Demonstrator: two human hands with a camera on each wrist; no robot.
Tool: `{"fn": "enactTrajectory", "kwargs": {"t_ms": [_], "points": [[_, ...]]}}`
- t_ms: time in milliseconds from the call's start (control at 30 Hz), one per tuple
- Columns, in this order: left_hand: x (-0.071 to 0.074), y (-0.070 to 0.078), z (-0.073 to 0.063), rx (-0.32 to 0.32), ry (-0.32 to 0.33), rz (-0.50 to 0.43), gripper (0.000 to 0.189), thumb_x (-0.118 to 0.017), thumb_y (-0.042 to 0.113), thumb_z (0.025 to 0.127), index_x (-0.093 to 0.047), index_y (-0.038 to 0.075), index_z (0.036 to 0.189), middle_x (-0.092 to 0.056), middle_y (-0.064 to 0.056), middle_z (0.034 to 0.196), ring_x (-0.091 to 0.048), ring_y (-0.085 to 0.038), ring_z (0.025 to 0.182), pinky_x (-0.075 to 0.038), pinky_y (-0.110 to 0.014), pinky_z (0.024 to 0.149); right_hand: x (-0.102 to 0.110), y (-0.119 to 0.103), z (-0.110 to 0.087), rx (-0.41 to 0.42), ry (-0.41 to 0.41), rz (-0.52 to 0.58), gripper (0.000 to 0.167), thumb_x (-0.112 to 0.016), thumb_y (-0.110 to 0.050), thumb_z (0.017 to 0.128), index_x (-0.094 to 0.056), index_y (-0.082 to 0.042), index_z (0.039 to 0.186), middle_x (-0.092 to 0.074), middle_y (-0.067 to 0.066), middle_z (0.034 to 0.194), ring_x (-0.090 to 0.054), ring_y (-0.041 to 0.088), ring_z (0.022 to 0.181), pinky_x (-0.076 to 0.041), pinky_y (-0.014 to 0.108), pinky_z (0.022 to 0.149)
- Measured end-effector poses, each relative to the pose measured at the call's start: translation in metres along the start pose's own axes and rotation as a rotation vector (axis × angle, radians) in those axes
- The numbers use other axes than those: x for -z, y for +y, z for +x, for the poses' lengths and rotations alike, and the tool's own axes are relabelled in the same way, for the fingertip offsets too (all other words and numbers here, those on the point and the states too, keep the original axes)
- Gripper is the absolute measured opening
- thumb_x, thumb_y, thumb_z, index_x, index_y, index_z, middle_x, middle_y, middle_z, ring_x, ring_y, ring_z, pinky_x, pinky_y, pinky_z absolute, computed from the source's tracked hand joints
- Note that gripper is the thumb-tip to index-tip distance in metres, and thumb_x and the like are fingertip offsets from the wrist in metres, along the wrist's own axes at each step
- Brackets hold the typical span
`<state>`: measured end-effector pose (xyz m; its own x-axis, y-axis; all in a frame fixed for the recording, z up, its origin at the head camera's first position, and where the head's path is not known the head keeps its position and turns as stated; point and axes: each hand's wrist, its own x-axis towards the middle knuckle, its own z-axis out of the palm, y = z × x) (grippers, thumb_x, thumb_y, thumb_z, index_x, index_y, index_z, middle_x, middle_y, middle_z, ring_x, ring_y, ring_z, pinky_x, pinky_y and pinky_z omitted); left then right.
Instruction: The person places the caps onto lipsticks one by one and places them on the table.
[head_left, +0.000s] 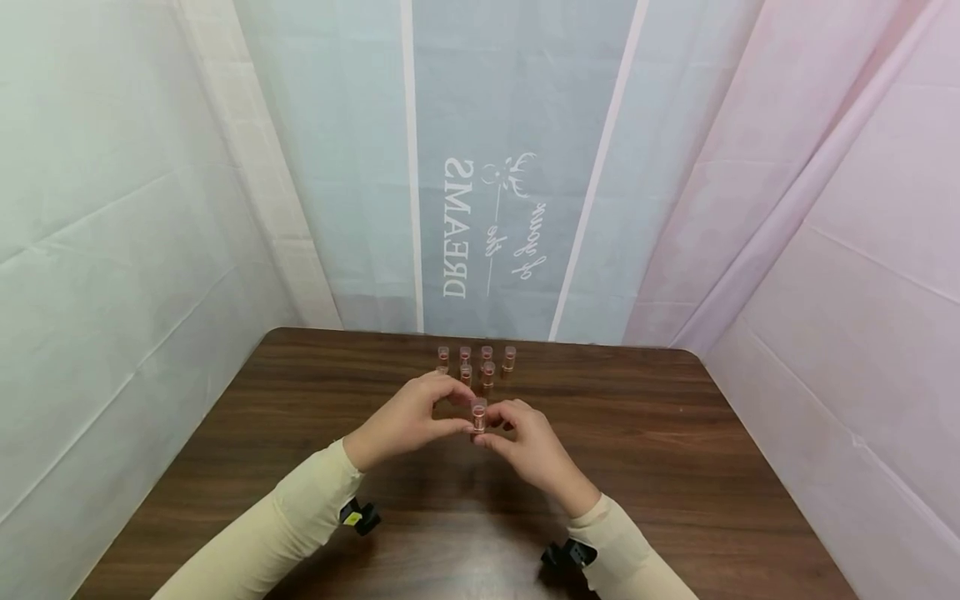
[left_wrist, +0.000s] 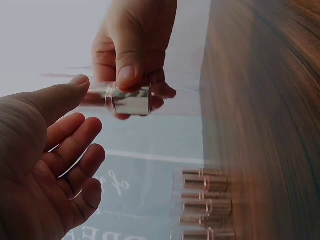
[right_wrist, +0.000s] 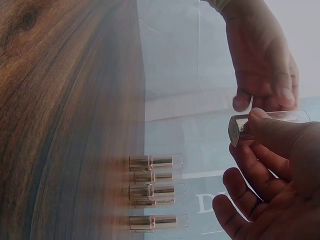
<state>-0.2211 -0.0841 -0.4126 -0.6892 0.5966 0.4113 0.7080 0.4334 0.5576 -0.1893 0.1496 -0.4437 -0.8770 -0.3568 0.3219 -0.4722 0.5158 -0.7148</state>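
A lipstick with a gold base and a clear cap [head_left: 479,417] is held upright above the table. My right hand [head_left: 531,442] pinches its gold base [left_wrist: 132,102] between thumb and fingers. On the other side, my left hand [head_left: 408,421] is close to the lipstick, its thumb tip beside the clear cap [left_wrist: 95,97]. In the left wrist view the left fingers [left_wrist: 92,155] are loosely bent and apart from the lipstick. Whether the left thumb touches the cap, I cannot tell.
Several similar lipsticks [head_left: 488,375] stand upright in two rows near the far edge of the dark wooden table [head_left: 637,450], just beyond the hands. A printed curtain [head_left: 517,100] hangs behind the table, with pale fabric walls [head_left: 862,350] on both sides.
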Motion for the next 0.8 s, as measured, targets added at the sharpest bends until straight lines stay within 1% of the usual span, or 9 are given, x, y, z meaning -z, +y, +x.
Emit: {"fn": "enactTrajectory", "kwargs": {"t_ms": [100,133,167,300,400,467,500,700,800], "points": [[0.005,-0.004,-0.007,0.037,0.013,0.012,0.032,-0.085,0.03,0.086,-0.072,0.02,0.113,-0.068,0.014,0.107,-0.061,-0.004,0.103,-0.053,-0.036,0.095,0.001,-0.001,0.003,-0.012,0.001,-0.004,0.018,-0.082,-0.022,0.088,-0.072,-0.024,0.103,-0.066,-0.012,0.097,-0.066,0.019,0.099,-0.058,0.038,0.088],[0.007,-0.006,-0.009,0.047,0.015,0.013,0.032,-0.085,0.03,0.086,-0.073,0.019,0.113,-0.068,0.014,0.107,-0.061,-0.005,0.103,-0.054,-0.034,0.091,0.002,-0.001,0.004,-0.017,0.004,-0.01,0.018,-0.083,-0.022,0.088,-0.072,-0.025,0.102,-0.065,-0.013,0.097,-0.066,0.017,0.099,-0.058,0.037,0.088],[0.008,-0.009,-0.011,0.051,0.019,0.018,0.032,-0.085,0.031,0.086,-0.073,0.018,0.113,-0.068,0.014,0.107,-0.061,-0.006,0.102,-0.054,-0.034,0.091,0.002,0.0,0.004,-0.017,0.011,-0.014,0.018,-0.083,-0.022,0.088,-0.072,-0.025,0.102,-0.065,-0.013,0.096,-0.065,0.016,0.097,-0.057,0.036,0.087],[0.01,-0.015,-0.019,0.09,0.027,-0.011,0.03,-0.085,0.029,0.086,-0.073,0.019,0.112,-0.068,0.014,0.107,-0.061,-0.007,0.103,-0.054,-0.041,0.092,0.006,0.0,0.006,-0.029,0.024,-0.02,0.02,-0.084,-0.021,0.086,-0.072,-0.025,0.102,-0.065,-0.013,0.095,-0.065,0.014,0.095,-0.057,0.033,0.086],[0.01,-0.018,-0.024,0.124,0.034,-0.028,0.028,-0.085,0.029,0.086,-0.072,0.025,0.11,-0.068,0.017,0.107,-0.061,-0.006,0.104,-0.054,-0.044,0.093,0.008,-0.001,0.006,-0.039,0.022,-0.011,0.02,-0.084,-0.021,0.086,-0.072,-0.025,0.102,-0.066,-0.012,0.096,-0.065,0.015,0.096,-0.056,0.031,0.085],[0.011,-0.019,-0.027,0.123,0.042,-0.019,0.027,-0.085,0.029,0.086,-0.072,0.025,0.11,-0.068,0.017,0.107,-0.061,-0.006,0.104,-0.054,-0.044,0.091,0.009,-0.001,0.007,-0.04,0.016,-0.004,0.02,-0.084,-0.02,0.086,-0.072,-0.024,0.103,-0.066,-0.011,0.097,-0.065,0.017,0.097,-0.056,0.031,0.085],[0.011,-0.019,-0.028,0.124,0.044,-0.012,0.027,-0.084,0.03,0.086,-0.071,0.028,0.11,-0.067,0.018,0.107,-0.061,-0.005,0.103,-0.054,-0.042,0.09,0.009,-0.001,0.007,-0.04,0.014,0.0,0.02,-0.084,-0.02,0.086,-0.072,-0.024,0.103,-0.066,-0.01,0.097,-0.065,0.018,0.098,-0.057,0.031,0.085],[0.013,-0.022,-0.03,0.134,0.042,-0.013,0.027,-0.083,0.036,0.087,-0.071,0.031,0.111,-0.067,0.02,0.108,-0.06,-0.004,0.104,-0.052,-0.035,0.089,0.013,-0.001,0.008,-0.045,0.016,-0.008,0.022,-0.085,-0.02,0.086,-0.072,-0.025,0.103,-0.066,-0.012,0.099,-0.063,0.016,0.1,-0.057,0.033,0.085],[0.015,-0.021,-0.03,0.139,0.039,-0.028,0.028,-0.083,0.034,0.087,-0.071,0.031,0.111,-0.067,0.019,0.108,-0.06,-0.004,0.104,-0.053,-0.037,0.09,0.015,0.001,0.008,-0.041,0.019,-0.015,0.022,-0.085,-0.02,0.086,-0.072,-0.027,0.102,-0.066,-0.014,0.099,-0.063,0.015,0.099,-0.056,0.034,0.086]]}}
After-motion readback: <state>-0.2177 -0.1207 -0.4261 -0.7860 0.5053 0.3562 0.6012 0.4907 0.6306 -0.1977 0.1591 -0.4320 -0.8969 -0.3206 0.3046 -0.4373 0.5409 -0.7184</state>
